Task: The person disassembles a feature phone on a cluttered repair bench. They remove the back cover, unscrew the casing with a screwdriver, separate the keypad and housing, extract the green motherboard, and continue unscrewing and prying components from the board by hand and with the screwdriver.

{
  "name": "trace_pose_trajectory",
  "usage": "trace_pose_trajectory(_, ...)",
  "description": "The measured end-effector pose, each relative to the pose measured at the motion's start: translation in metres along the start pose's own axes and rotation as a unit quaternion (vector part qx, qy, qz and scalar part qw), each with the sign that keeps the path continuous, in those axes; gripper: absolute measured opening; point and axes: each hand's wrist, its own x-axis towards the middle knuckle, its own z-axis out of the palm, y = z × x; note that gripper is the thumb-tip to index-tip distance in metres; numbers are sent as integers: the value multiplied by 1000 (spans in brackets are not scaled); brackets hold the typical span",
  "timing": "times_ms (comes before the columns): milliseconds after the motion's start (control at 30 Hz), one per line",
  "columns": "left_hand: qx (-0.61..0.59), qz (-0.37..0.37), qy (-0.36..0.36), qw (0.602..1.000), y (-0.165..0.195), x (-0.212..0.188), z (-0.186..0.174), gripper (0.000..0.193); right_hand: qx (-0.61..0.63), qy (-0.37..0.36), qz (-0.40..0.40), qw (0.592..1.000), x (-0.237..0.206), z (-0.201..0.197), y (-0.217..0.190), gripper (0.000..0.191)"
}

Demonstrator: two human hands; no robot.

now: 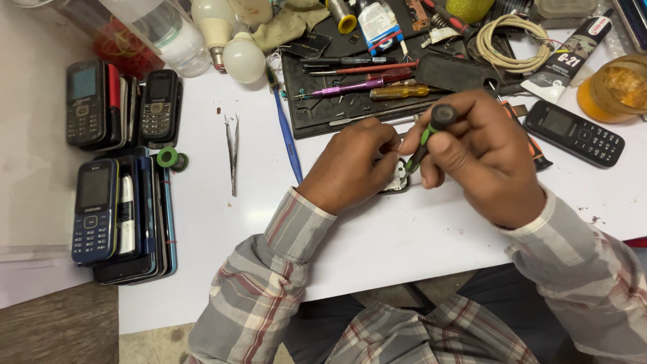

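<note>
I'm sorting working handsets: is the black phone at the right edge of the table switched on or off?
The black phone looks off: it lies face up with a dark, blank screen. A sleeping screen would look the same, so I cannot tell for sure.

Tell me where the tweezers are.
The tweezers lie on the white table, left of the left hand, between the blue pen and the stacked phones.
</note>
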Motion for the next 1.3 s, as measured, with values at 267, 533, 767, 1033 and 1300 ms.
trace_pose_trajectory(267, -2, -6, 75, 997, 1, 1, -11, 9, -4, -10, 4, 1000, -4, 1, 2, 23)
trace_pose_trajectory(533, 115, -71, 167, 977, -10, 0, -12, 9, 1, -6, 9, 1000, -4, 3, 3, 23)
trace_pose_trajectory(767, 159, -101, 199, 962, -23, -1, -11, 7, -34, -14, -7, 999, -7, 6, 1, 23)
trace_pose_trajectory(1033, 166, -153, 218, 949, -26, 0, -14, 6, -54, -43, -12, 998, -11, 7, -1, 22)
trace_pose_trajectory(1300, 166, -200, 253, 932, -28, 0, -22, 6, -50, -77, 7, 996, -12, 4, -5, 22)
